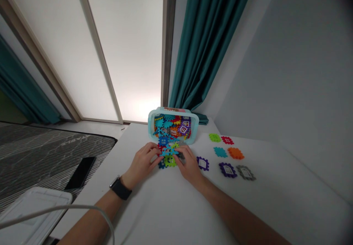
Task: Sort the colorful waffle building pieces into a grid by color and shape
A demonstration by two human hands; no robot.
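Observation:
My left hand (142, 163) and my right hand (187, 163) meet at a light-blue interlocking plastic piece (168, 150), their fingers on its opposite sides. Below it lie a lime-green piece (170, 160) and a dark-blue piece (162, 163), partly hidden by my fingers. A tipped, pale-blue plastic tub (173, 125) full of multicoloured window-shaped pieces stands just beyond my hands, with its open side facing me. Several single pieces lie to my right, including a purple window piece (202, 163) nearest my right hand.
The white table's left edge (104, 175) drops to a striped grey mattress holding a black phone (79, 173). A white lid (34, 215) and a pale cable (68, 209) lie at the near left. A grey wall (275, 72) rises beyond the table's right side.

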